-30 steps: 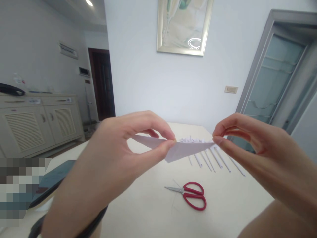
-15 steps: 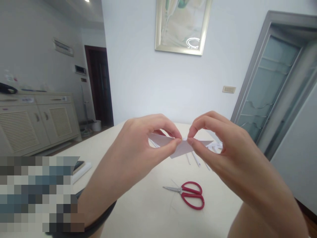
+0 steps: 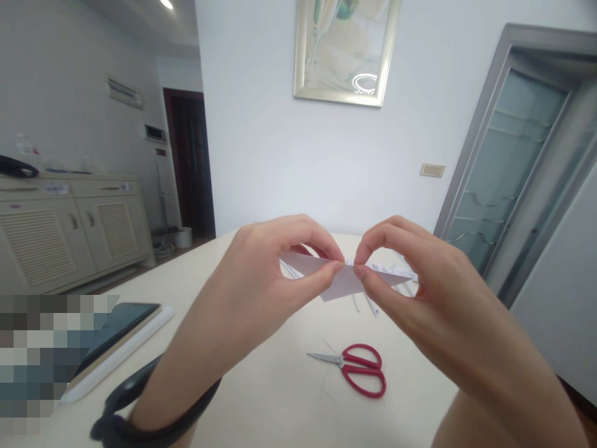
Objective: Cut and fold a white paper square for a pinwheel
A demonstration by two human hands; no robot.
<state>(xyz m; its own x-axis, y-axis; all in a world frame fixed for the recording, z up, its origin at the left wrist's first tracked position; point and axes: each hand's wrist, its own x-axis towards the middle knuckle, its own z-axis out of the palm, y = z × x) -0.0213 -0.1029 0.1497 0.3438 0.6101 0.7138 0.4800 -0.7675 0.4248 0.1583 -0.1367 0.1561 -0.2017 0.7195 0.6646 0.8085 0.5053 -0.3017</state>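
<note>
A white sheet of paper [image 3: 342,286] hangs above the table, pinched along its upper edge by both hands. My left hand [image 3: 298,255] grips it between thumb and forefinger. Close beside, my right hand [image 3: 396,255] pinches the same edge with thumb and fingertip, a small gap apart from the left. Parts of the sheet are hidden behind both thumbs. Below the hands, red-handled scissors [image 3: 352,367] lie on the table with their blades pointing left. Behind the sheet are several thin rolled white paper pieces [image 3: 373,305], partly covered by the hands.
The pale table [image 3: 261,386] reaches back to the wall. On its left lies a dark-screened phone [image 3: 124,333] on a white object, partly pixelated. Fine thread-like strands lie near the scissors. A black band [image 3: 135,398] circles my left wrist.
The right part of the paper has tilted and shows further to the right, under my right hand. Both hands keep their pinch. The camera view has shifted slightly.
</note>
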